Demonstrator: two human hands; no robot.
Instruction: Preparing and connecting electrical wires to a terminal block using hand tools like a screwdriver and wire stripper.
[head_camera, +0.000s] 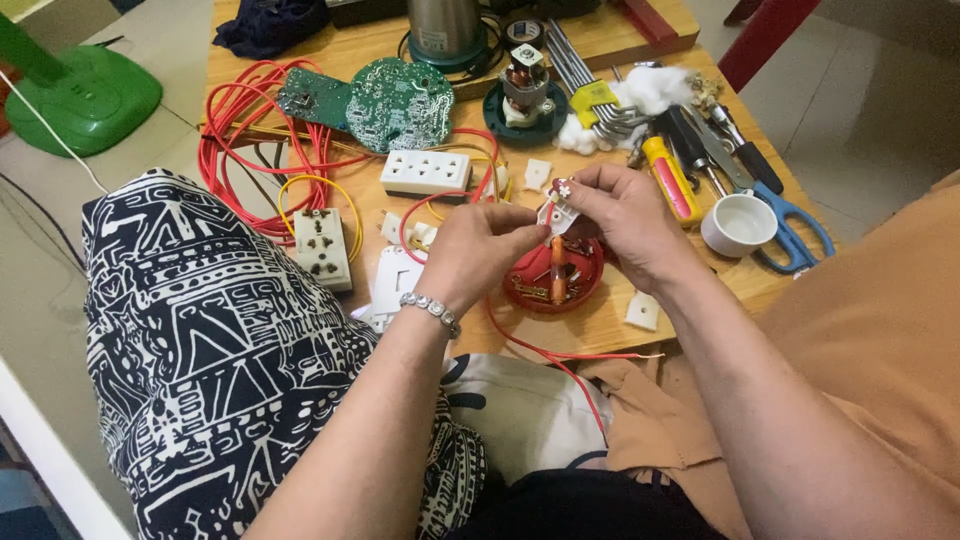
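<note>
Wooden table (600, 330) cluttered with red wire (240, 130), sockets, tools. Left hand (475, 250) and right hand (625, 220) both pinch a small white plug part (556, 212). Best held steady, close over the table.

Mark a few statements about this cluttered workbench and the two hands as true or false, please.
1. Both hands hold a small white plastic part. True: left hand and right hand pinch it together.
2. The white cup lies tipped over. False: it stands upright.
3. A red round dish sits under the hands. True.
4. The scissors have red handles. False: blue.
5. The green circuit board lies on the floor. False: on the wooden table.
</note>
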